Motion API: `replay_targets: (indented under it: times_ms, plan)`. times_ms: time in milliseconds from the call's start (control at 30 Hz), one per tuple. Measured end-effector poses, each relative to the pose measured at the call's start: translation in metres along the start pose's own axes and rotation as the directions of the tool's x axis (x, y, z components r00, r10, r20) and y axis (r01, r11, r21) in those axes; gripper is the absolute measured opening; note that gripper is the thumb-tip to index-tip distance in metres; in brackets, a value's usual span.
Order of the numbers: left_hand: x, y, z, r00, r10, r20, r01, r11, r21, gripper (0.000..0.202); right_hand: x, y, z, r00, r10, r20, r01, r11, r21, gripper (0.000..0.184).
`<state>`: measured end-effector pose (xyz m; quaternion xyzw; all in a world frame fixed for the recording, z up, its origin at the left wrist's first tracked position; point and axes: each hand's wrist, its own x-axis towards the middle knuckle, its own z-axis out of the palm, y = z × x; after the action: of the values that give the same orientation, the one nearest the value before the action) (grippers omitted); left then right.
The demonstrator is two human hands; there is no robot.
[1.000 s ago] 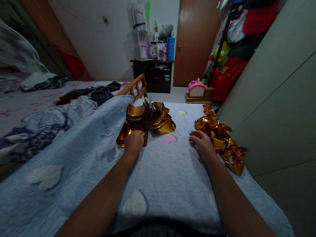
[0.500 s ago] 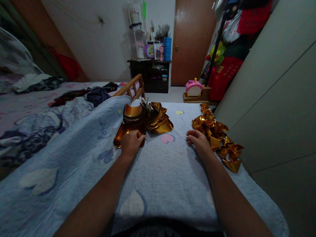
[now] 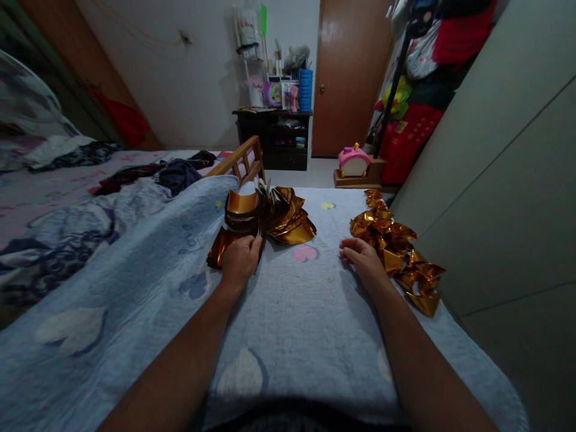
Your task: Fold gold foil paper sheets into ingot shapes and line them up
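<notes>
At the lower stack of shiny gold foil paper [image 3: 219, 247], my left hand [image 3: 240, 258] is closed. Its thumb and finger pinch the right edge of a gold foil sheet, which bends up a little there. Behind it more gold foil sheets [image 3: 292, 223] lie curled and fanned out. My right hand [image 3: 363, 259] rests on the blue quilt [image 3: 297, 324] with its fingers loosely bent and holding nothing. Right beside it, a row of folded gold foil pieces [image 3: 391, 240] runs along the quilt's right side.
A wooden bed rail [image 3: 243, 157] stands behind the foil stack. Crumpled clothes [image 3: 177, 175] lie on the bed to the left. A pale cabinet [image 3: 504, 180] borders the right side. Farther off are a pink toy [image 3: 354, 162], a dark shelf [image 3: 274, 141] and a brown door [image 3: 348, 78].
My left thumb and finger have closed on the stack's right edge and lifted a sheet's edge slightly. My right hand has stayed where it was.
</notes>
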<state>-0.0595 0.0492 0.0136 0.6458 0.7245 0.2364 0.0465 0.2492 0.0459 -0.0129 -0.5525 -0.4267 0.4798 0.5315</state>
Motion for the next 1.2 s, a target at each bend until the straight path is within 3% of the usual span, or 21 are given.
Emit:
replay_targets:
  times_ms: [233,533,700,833,1033,1200]
  plan:
    - [0.002,-0.005,0.004,0.994,0.055,-0.094,-0.061,0.996,-0.062,0.029,0.0,0.0,0.0,1.0,0.002,-0.001,-0.002,1.0,-0.019,0.03]
    - [0.001,-0.005,0.004,0.995,-0.039,-0.094,0.009,0.953,-0.303,0.033,0.0,0.0,-0.001,1.0,0.004,-0.011,-0.004,1.0,-0.027,0.03]
    - [0.002,-0.005,0.003,0.962,0.0,-0.271,-0.107,0.919,-0.379,0.036,-0.001,-0.001,0.0,1.0,0.014,-0.02,-0.015,1.0,-0.019,0.03]
    - [-0.001,-0.002,0.005,0.92,0.055,-0.388,-0.22,0.892,-0.396,0.027,-0.001,-0.002,0.0,1.0,0.013,-0.019,-0.013,1.0,-0.014,0.031]
    - [-0.017,0.014,0.006,0.937,0.138,-0.32,-0.295,0.803,-0.518,0.019,-0.003,-0.002,0.001,1.0,0.015,-0.001,-0.015,0.999,-0.033,0.031]
    - [-0.036,0.031,0.003,0.944,0.283,-0.171,-0.324,0.688,-0.649,0.016,-0.009,-0.008,0.005,0.994,-0.006,0.111,0.011,0.999,-0.043,0.03]
